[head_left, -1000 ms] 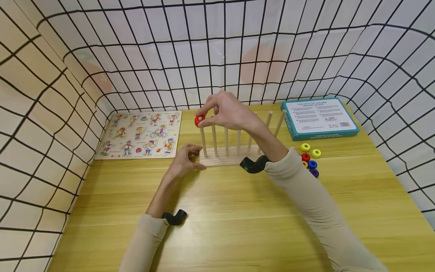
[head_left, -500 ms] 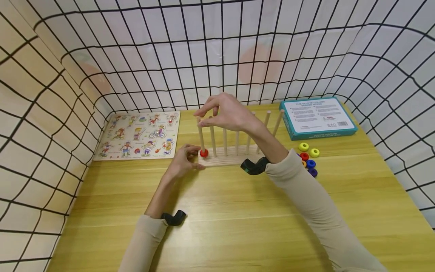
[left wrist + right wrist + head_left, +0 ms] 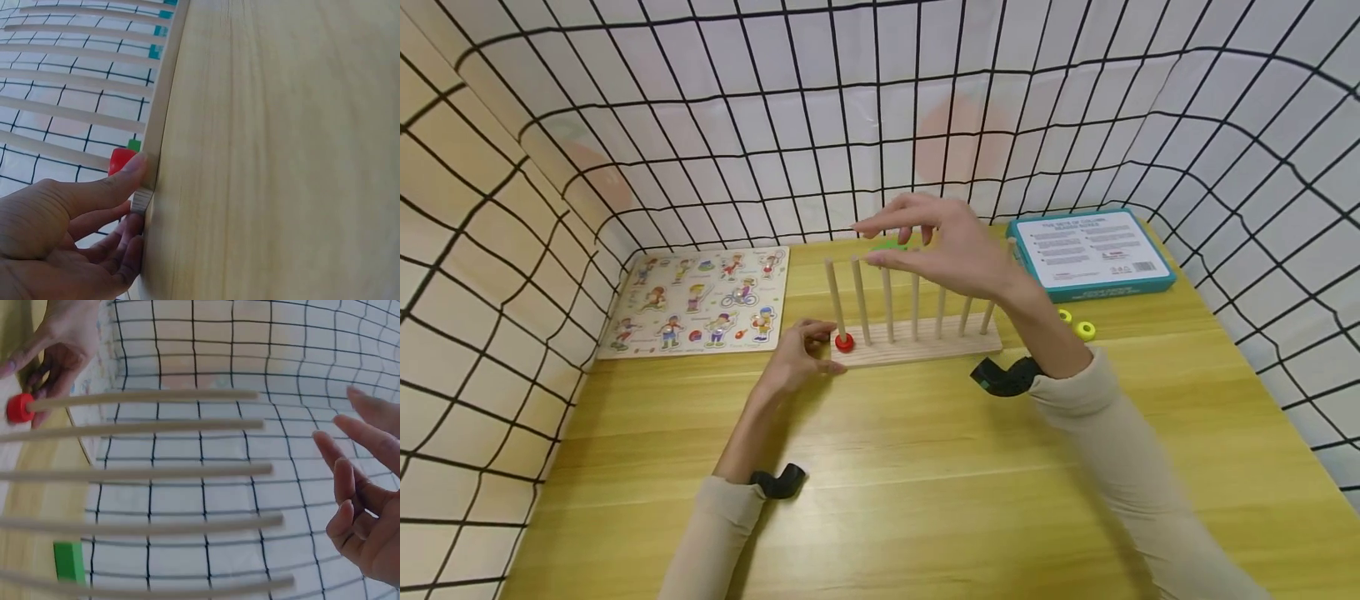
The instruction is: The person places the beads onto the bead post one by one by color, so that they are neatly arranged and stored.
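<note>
A wooden peg stand (image 3: 880,355) with several upright pegs stands in the middle of the table. At the foot of its leftmost peg sits a red bead (image 3: 844,342), threaded on and down at the base. My left hand (image 3: 796,360) grips the left end of the base; in the left wrist view its thumb (image 3: 115,187) lies along the front edge, with the fingers behind. Over the peg tops hovers my right hand (image 3: 951,246), fingers spread apart from the thumb and nothing between them. The right wrist view shows its fingers (image 3: 369,437) beyond the pegs' tips.
A puzzle board (image 3: 696,302) with sports figures lies to the left. At the back right is a teal box (image 3: 1090,254); yellow beads (image 3: 1085,331) lie before it, partly behind my right forearm. Something green (image 3: 69,561) stands behind the stand. Black netting surrounds the table.
The red bead left my right hand's pinch and dropped down the leftmost peg to the base. My right hand then shifted rightward with fingers opened; the left hand kept its hold.
</note>
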Action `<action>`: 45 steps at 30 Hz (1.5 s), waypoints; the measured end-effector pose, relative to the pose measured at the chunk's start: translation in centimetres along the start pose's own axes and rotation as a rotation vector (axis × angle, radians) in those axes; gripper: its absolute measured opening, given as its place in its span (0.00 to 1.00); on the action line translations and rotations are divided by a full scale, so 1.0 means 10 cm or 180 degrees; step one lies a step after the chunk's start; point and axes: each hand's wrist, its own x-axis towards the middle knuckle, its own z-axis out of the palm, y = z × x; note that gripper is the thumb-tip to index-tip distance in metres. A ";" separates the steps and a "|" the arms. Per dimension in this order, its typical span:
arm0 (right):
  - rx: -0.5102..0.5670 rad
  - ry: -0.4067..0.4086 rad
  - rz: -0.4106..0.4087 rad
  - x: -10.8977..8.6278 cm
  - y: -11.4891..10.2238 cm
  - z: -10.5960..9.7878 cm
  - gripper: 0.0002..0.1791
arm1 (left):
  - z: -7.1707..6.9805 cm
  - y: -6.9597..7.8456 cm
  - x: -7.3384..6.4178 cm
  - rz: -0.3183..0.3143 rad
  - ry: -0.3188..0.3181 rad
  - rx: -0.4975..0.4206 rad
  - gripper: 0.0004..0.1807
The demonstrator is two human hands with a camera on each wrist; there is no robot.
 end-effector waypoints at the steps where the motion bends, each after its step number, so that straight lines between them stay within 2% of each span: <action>1: 0.0001 0.0051 -0.0007 -0.06 0.00 -0.04 0.18 | 0.00 0.00 0.00 -0.0007 0.0002 -0.0005 0.39; 5: -0.0111 0.0185 0.0073 -0.33 0.08 -0.25 0.18 | -0.01 0.00 0.00 -0.0007 -0.0014 0.0010 0.40; 10: -0.0374 0.0265 0.0300 -0.71 0.29 -0.49 0.18 | -0.01 0.00 -0.01 -0.0019 -0.0021 -0.0004 0.40; 17: -0.0496 0.0287 0.0699 -1.12 0.60 -0.70 0.18 | -0.01 0.01 -0.02 0.0003 0.0005 0.0023 0.40; 25: -0.0436 0.0186 0.1303 -1.43 1.06 -0.79 0.20 | 0.00 0.00 -0.03 0.0015 0.0014 0.0081 0.39; 33: -0.0442 0.0053 0.1638 -1.69 1.43 -0.84 0.21 | 0.01 0.01 -0.02 0.0025 0.0004 0.0118 0.38; 39: -0.0473 -0.0052 0.1755 -1.84 1.64 -0.84 0.21 | 0.01 0.01 -0.02 0.0033 0.0004 0.0110 0.39; 45: -0.0540 -0.0085 0.1643 -1.93 1.78 -0.79 0.22 | 0.01 0.00 -0.01 0.0034 0.0016 0.0105 0.39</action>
